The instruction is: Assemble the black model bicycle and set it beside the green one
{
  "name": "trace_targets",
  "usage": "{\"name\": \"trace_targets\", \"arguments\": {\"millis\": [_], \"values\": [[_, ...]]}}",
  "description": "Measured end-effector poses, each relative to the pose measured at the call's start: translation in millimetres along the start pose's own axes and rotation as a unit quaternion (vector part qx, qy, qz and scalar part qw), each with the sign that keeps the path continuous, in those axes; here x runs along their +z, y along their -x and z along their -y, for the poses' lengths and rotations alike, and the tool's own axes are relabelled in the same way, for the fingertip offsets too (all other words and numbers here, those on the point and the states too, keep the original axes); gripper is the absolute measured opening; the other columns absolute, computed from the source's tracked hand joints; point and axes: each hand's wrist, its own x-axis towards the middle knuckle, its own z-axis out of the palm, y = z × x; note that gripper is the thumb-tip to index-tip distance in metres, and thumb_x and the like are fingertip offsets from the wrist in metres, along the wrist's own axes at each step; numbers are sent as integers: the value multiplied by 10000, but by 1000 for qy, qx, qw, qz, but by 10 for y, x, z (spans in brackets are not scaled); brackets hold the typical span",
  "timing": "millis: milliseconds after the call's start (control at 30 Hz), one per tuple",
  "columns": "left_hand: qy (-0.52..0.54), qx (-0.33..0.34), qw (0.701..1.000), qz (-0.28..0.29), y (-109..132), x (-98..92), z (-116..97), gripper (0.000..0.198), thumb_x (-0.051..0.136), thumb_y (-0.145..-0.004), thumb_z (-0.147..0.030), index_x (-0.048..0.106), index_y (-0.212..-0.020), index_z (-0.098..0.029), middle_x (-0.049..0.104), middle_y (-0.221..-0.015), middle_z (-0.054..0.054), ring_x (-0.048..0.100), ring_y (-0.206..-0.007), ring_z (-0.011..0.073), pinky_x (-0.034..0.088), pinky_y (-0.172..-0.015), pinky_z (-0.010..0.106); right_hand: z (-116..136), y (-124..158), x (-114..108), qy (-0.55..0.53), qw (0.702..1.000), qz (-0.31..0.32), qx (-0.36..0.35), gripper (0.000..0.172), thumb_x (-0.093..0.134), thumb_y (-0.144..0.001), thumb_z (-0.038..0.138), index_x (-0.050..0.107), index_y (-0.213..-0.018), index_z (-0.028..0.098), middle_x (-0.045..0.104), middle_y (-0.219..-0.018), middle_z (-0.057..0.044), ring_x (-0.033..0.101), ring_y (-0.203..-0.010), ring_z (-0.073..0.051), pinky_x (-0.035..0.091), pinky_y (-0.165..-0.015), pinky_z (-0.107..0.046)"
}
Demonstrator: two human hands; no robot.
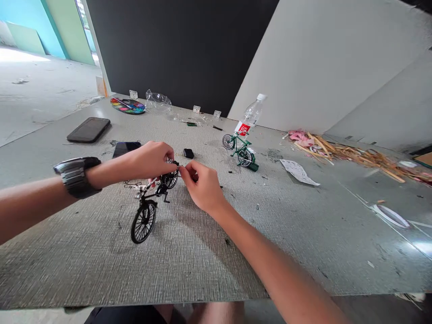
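Note:
A black model bicycle [144, 221] is held a little left of the middle of the table, its front wheel toward me. My left hand [148, 159], with a dark watch on the wrist, is closed on the bicycle near its rear end. My right hand [202, 182] pinches at the rear of the same bicycle, fingertips pressed together beside the rear wheel. Whatever small part lies between those fingertips is hidden. Farther right, a green model bicycle [239, 149] stands on the table in front of a clear plastic bottle [253, 112].
A small black piece [188, 153] lies beyond my hands. At the left are a dark tablet-like device [88, 129] and a phone [125, 148]. Behind them sit a paint palette [128, 106] and clear plastic packaging [158, 101]. A paper sheet [299, 172] lies right, before wood scraps [364, 157].

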Motion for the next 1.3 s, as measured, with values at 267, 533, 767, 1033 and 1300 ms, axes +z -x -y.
{"name": "trace_targets", "arguments": {"millis": [267,533,767,1033,1300], "values": [[20,-2,1000,-3,20,0,69,194,515,-771,-333,638,-793,-184,627,-537,2,629,-422,149,395,-450,227,-29,-8,-79,-40,996,75,-18,255,460,-889,183,485,-1142,199,521,-850,1,519,-722,-138,430,-674,-291],[97,-3,995,20,-9,78,236,199,534,-776,-346,636,-830,-183,641,-576,2,631,-426,150,392,-432,230,-50,-30,-72,-108,994,30,-1,562,627,-879,280,364,-1373,239,627,-912,-15,602,-833,-167,491,-776,-328],[214,3,976,49,-88,201,400,184,557,-814,-358,610,-827,-182,578,-586,-10,620,-476,148,414,-439,239,-11,-38,-93,-43,998,27,-47,257,442,-955,217,409,-1210,216,561,-999,-58,580,-901,-167,494,-804,-332],[335,-2,938,84,-94,329,473,189,524,-879,-326,611,-943,-171,560,-668,-13,557,-545,110,463,-495,240,-10,-82,-137,-93,995,-6,-24,236,605,-914,335,482,-1100,256,713,-932,-18,685,-861,-171,543,-838,-345],[350,-11,933,84,-138,398,436,195,530,-883,-324,605,-975,-169,589,-701,-2,519,-532,96,512,-523,242,17,-104,-139,-43,997,-17,-61,238,444,-1001,324,615,-1160,276,729,-1048,-26,684,-917,-163,534,-866,-347]]}}
